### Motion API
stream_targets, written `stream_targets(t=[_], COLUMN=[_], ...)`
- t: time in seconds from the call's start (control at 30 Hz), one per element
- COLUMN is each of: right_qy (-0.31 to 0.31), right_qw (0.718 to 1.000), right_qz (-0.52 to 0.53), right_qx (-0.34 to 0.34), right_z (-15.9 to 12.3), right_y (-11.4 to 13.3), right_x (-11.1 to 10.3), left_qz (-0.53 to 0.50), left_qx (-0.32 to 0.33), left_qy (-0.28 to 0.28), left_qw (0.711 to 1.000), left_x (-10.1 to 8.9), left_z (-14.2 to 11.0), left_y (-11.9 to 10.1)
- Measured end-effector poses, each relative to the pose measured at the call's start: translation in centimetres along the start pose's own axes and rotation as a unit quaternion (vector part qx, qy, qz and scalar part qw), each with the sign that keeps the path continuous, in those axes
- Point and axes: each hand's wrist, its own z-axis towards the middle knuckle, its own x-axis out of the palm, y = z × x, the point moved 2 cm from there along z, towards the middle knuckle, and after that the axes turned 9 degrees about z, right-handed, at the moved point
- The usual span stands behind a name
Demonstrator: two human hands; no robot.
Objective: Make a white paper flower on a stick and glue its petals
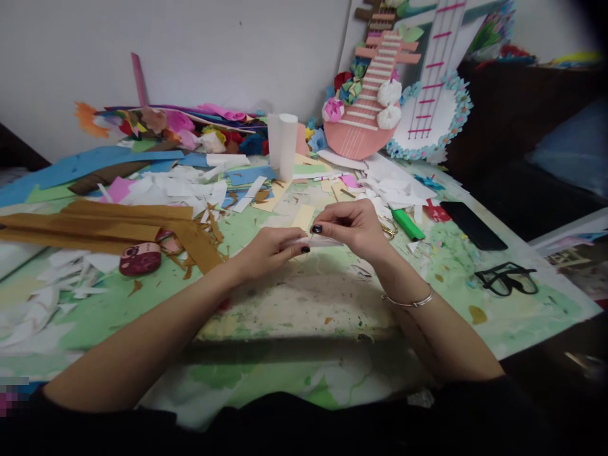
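Note:
A thin white paper strip [327, 241] is stretched level between my hands, just above the table. My left hand [269, 251] pinches its left end between thumb and fingers. At the strip's middle, my right hand [354, 227] is closed, with the thumb against the fingertips; whether the strip is folded or rolled, I cannot tell. Just right of my right hand are gold handles [389, 228], probably of scissors, partly hidden by it. Beside them lies a bright green tube-like object [407, 224].
White rolls [287, 149] stand upright behind my hands. Paper guitar-like crafts [363, 130] lean at the back. Brown crepe paper [95, 228] and a dark red case [140, 259] are left; a black phone [474, 225] and glasses [507, 279] are right. Scraps litter the table.

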Motion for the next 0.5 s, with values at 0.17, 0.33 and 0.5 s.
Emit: stream_targets(t=[0.17, 0.33, 0.5], right_qy=[0.035, -0.022, -0.049], right_qw=[0.998, 0.981, 0.958], right_qz=[-0.001, -0.112, -0.196], right_qx=[-0.045, -0.159, -0.203], right_z=[-0.1, -0.2, -0.4], right_y=[0.3, 1.0, 1.1], right_x=[-0.1, -0.3, -0.1], left_qz=[-0.004, -0.109, -0.334], left_qx=[-0.011, -0.079, -0.199], left_qy=[0.013, -0.013, -0.038], left_qw=[1.000, 0.991, 0.921], left_x=[0.0, -0.3, -0.4], left_z=[0.2, 0.2, -0.1], left_y=[0.0, 0.6, 1.7])
